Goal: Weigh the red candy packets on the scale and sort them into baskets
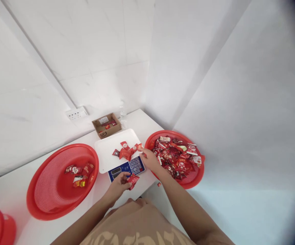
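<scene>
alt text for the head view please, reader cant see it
A person's left hand holds a red packet while the right hand is at packets on a white scale tray. A fuller red basket stands right, a sparser red basket left.

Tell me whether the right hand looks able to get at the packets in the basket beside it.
Likely yes: the right hand is close to the open red basket, and nothing covers most of its topmost packets.

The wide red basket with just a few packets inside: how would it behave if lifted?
The wide red basket is probably light for its size, holding only a few packets. Its thin-looking mesh wall may flex slightly. The packets lie loose, so they'd likely slide if tilted.
</scene>
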{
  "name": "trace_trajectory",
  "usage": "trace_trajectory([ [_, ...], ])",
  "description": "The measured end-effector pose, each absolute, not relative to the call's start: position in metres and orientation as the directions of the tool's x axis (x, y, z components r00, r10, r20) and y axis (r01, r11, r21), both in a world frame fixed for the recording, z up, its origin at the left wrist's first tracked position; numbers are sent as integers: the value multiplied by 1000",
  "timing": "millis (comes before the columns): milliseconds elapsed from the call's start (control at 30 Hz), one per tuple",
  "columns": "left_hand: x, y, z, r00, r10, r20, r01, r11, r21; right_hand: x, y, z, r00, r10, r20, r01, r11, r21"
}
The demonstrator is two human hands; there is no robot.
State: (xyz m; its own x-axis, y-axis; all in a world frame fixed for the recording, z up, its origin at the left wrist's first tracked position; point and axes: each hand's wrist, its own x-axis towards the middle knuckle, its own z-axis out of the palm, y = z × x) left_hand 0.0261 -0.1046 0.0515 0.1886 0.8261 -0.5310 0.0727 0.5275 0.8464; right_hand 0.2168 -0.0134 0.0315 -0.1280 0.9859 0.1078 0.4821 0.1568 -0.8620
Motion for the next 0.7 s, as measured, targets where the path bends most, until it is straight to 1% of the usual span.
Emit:
trace_trajectory([
  [67, 24, -104, 51, 190, 834, -517, 66, 515, 855, 202, -10, 34, -212, 972, 99, 411, 181, -893],
  [100, 23, -104, 51, 186, 839, -511, 67, 508, 859, 198, -11, 34, -243, 967, 76, 383, 168, -909],
  [167, 20, -105, 52, 161, 857, -489, 85, 481, 872, 193, -22, 32, -287, 958, -12, 321, 84, -943],
  [267, 21, -107, 55, 150, 894, -422, 128, 406, 905, 191, -52, 29, -417, 884, -212, 148, -164, -975],
  [333, 25, -108, 54, 193, 908, -373, 152, 347, 925, 191, -73, 29, -526, 787, -322, 32, -360, -932],
  [400, 30, -107, 50, 231, 928, -293, 233, 240, 942, 194, -87, 29, -549, 745, -379, -42, -477, -878],
  [467, 32, -100, 44, 270, 952, -144, 411, 21, 911, 202, -92, 26, -434, 803, -409, -66, -481, -874],
  [500, 32, -94, 40, 306, 950, -58, 514, -114, 850, 209, -92, 24, -329, 848, -415, -49, -455, -889],
  [533, 32, -86, 36, 352, 936, 12, 607, -238, 758, 217, -91, 20, -211, 887, -412, -13, -424, -906],
  [567, 30, -76, 31, 397, 917, 48, 683, -330, 652, 226, -90, 16, -89, 914, -396, 37, -394, -918],
  [600, 28, -65, 26, 433, 900, 50, 740, -387, 549, 236, -88, 12, 22, 930, -366, 98, -366, -925],
  [633, 25, -54, 21, 451, 892, 26, 785, -411, 464, 245, -87, 7, 115, 941, -319, 164, -335, -928],
  [700, 18, -32, 11, 451, 891, -56, 846, -407, 346, 260, -88, -2, 235, 950, -204, 284, -268, -921],
])
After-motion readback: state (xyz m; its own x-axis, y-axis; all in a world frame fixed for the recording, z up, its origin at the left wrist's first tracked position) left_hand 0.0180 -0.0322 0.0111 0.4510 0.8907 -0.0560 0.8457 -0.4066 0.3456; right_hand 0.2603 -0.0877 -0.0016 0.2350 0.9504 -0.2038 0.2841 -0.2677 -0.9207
